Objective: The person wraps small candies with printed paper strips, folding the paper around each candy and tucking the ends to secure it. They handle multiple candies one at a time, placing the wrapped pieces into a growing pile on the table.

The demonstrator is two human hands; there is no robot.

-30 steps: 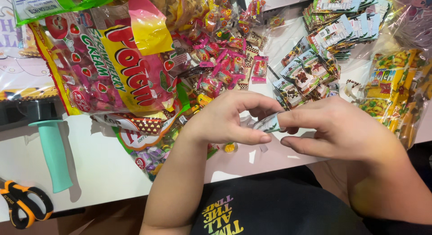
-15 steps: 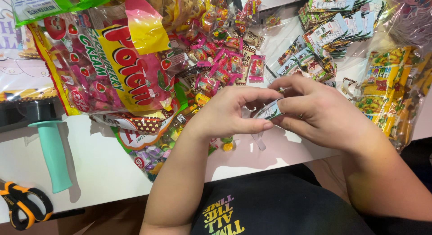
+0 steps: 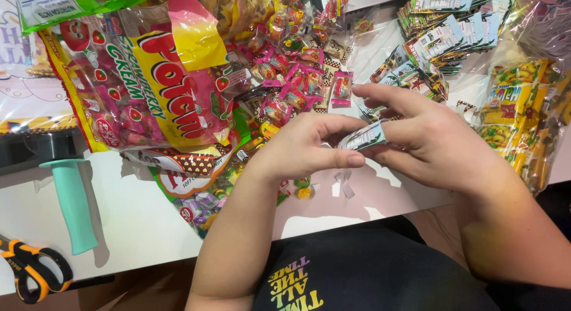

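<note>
My left hand (image 3: pixel 306 147) and my right hand (image 3: pixel 428 141) meet above the white table (image 3: pixel 137 227), both pinching one small wrapped candy packet (image 3: pixel 364 136) with a pale, printed wrapper. The left thumb and fingers hold its left end; the right fingers curl over its right end. Just below the hands, a clear scrap of wrapper (image 3: pixel 344 183) and a small yellow candy (image 3: pixel 303 191) lie on the table.
A big red-and-yellow bag of strawberry candies (image 3: pixel 148 91) lies at the left, with loose pink sweets (image 3: pixel 297 79) behind. Stacked small packets (image 3: pixel 446 31) and yellow snack bags (image 3: pixel 523 114) fill the right. A teal handle (image 3: pixel 74 204) and orange-black scissors (image 3: pixel 33 269) lie at the near left.
Both hands have risen slightly away from the table edge with the packet between them; the right fingers have spread and shifted over the packet's end.
</note>
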